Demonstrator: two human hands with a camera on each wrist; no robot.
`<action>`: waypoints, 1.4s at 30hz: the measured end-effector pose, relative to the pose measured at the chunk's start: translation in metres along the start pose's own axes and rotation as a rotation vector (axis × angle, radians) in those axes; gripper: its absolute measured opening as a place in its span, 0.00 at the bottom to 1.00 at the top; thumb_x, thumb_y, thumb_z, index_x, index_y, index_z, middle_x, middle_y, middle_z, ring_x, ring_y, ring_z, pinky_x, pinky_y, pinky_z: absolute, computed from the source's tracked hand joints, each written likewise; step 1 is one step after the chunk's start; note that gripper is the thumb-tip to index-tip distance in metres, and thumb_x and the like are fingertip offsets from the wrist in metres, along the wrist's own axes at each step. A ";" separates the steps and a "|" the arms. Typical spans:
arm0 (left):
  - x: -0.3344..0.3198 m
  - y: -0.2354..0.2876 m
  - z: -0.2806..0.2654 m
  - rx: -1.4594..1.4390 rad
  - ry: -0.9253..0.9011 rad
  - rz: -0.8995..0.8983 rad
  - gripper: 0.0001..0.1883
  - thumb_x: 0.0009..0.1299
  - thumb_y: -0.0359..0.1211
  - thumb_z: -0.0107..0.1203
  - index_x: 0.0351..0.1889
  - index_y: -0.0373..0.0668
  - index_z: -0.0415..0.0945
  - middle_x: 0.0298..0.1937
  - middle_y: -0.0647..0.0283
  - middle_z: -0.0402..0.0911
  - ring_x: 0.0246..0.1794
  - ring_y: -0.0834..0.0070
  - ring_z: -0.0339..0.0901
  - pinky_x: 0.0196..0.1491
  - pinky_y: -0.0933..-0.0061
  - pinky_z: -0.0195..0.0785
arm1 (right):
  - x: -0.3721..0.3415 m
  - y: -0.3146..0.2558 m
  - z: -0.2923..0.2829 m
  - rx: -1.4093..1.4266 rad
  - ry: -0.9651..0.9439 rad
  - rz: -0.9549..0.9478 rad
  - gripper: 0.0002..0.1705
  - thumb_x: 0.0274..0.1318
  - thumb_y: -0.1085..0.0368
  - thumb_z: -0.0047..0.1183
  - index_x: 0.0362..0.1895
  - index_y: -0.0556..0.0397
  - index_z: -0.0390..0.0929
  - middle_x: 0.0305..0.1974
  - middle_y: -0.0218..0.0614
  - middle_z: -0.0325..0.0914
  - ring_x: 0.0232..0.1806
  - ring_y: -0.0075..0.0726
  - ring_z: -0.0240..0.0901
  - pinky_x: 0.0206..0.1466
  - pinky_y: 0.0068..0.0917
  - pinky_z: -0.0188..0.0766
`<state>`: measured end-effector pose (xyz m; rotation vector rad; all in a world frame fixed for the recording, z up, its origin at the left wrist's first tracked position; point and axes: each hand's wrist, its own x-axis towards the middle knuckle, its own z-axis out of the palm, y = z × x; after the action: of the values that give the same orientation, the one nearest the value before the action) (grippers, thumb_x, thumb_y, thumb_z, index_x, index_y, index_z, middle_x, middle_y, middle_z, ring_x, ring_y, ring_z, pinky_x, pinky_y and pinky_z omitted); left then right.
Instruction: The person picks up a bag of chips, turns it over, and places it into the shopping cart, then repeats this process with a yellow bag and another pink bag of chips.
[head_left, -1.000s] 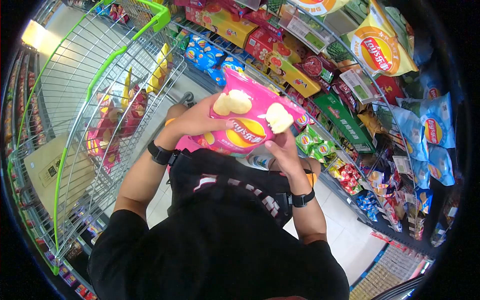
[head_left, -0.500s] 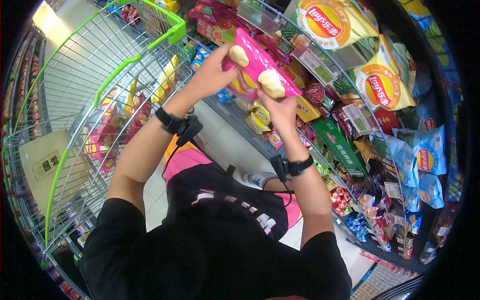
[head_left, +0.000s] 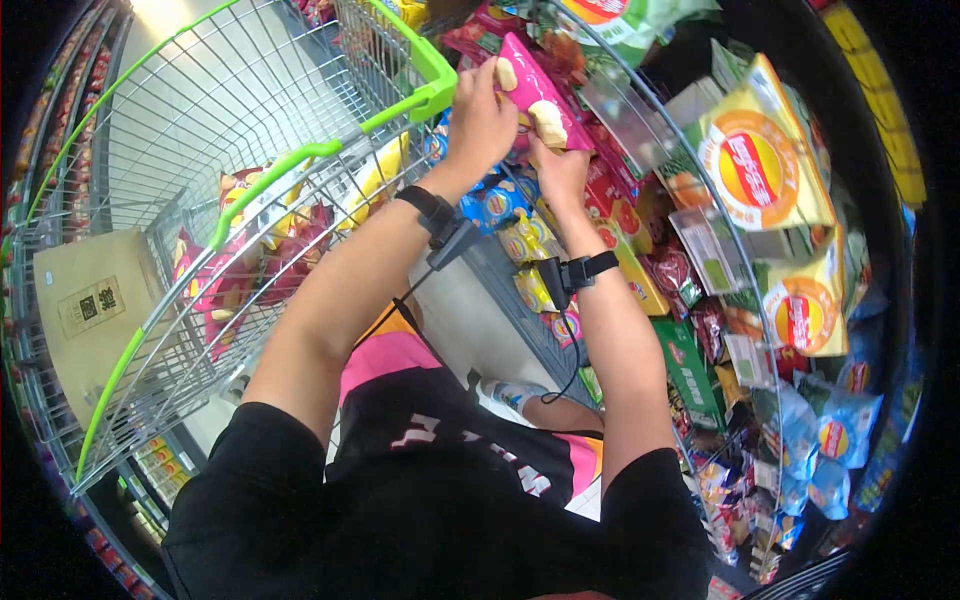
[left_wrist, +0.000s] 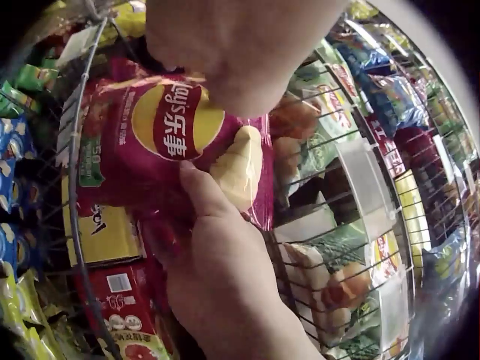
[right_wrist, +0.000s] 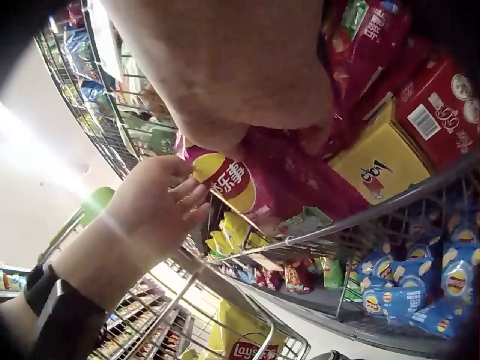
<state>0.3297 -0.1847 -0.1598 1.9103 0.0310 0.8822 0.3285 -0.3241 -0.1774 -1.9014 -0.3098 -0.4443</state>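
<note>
A pink Lay's chip bag [head_left: 548, 92] is held out at arm's length against the snack shelf, between both hands. The left hand [head_left: 485, 125] grips its left end, with the fingertips overlapping the yellow logo edge in the right wrist view. From the other end the right hand [head_left: 562, 175] pinches the bag, its thumb lying on the printed front in the left wrist view. That front [left_wrist: 135, 142] faces the left wrist camera, with a picture of chips by the right thumb. Part of the bag's left end is hidden behind the left hand in the head view.
A wire shopping cart with a green rim [head_left: 300, 155] stands on the left, holding a paper bag [head_left: 95, 310] and several chip bags. Wire shelf fronts [head_left: 690, 160] run close along the right. Yellow Lay's bags [head_left: 755, 160] and blue bags [head_left: 500, 205] fill the racks.
Both hands have carried the pink chip bag from the lap forward and up to the shelf. The arms are now stretched out, and the cart and shelves appear nearer in view.
</note>
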 end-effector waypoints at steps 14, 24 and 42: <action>-0.032 -0.021 -0.018 -0.102 -0.168 0.033 0.36 0.61 0.30 0.56 0.68 0.37 0.55 0.69 0.45 0.57 0.70 0.51 0.56 0.70 0.61 0.50 | 0.075 -0.002 0.096 -0.085 -0.004 0.184 0.23 0.46 0.51 0.66 0.33 0.61 0.82 0.29 0.42 0.83 0.31 0.37 0.80 0.38 0.34 0.74; -0.065 -0.007 -0.060 -0.129 -0.369 -0.040 0.33 0.62 0.32 0.57 0.67 0.40 0.60 0.69 0.46 0.59 0.70 0.51 0.56 0.70 0.61 0.52 | 0.061 0.024 0.093 0.027 -0.181 0.182 0.18 0.54 0.62 0.58 0.45 0.63 0.79 0.38 0.44 0.83 0.40 0.35 0.80 0.45 0.30 0.72; -0.043 0.125 -0.226 -0.074 -0.382 0.255 0.32 0.58 0.29 0.57 0.63 0.45 0.63 0.67 0.48 0.61 0.69 0.52 0.58 0.69 0.60 0.51 | 0.001 -0.208 0.071 0.537 -0.214 -0.093 0.08 0.60 0.69 0.49 0.37 0.61 0.78 0.33 0.37 0.80 0.34 0.26 0.75 0.39 0.23 0.72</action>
<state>0.1230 -0.0898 -0.0303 2.0106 -0.4769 0.6582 0.2541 -0.1832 -0.0267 -1.4105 -0.5969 -0.1895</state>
